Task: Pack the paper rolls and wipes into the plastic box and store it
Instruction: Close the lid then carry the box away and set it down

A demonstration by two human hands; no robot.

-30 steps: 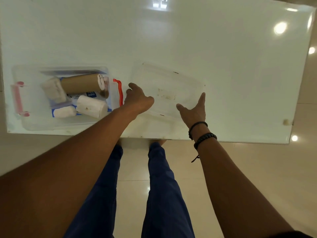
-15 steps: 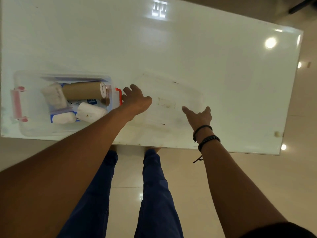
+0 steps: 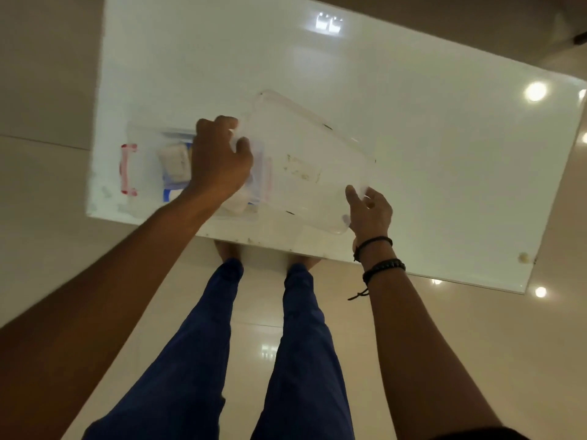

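White table [image 3: 413, 147], clear plastic box [image 3: 139, 173] holding paper rolls [image 3: 174, 160] (blurred), both hands gripping the lid [image 3: 305, 160], left hand [image 3: 219, 163], right hand [image 3: 370, 214].

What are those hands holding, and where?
The clear lid: left hand grips its left end, right hand its near right corner.

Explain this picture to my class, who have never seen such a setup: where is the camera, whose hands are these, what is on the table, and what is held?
The camera sits on a person's head, looking down at their own arms and legs. On the white table stands a clear plastic box with paper rolls inside. The left hand and right hand both grip the clear lid, which is tilted and partly over the box, not yet seated.
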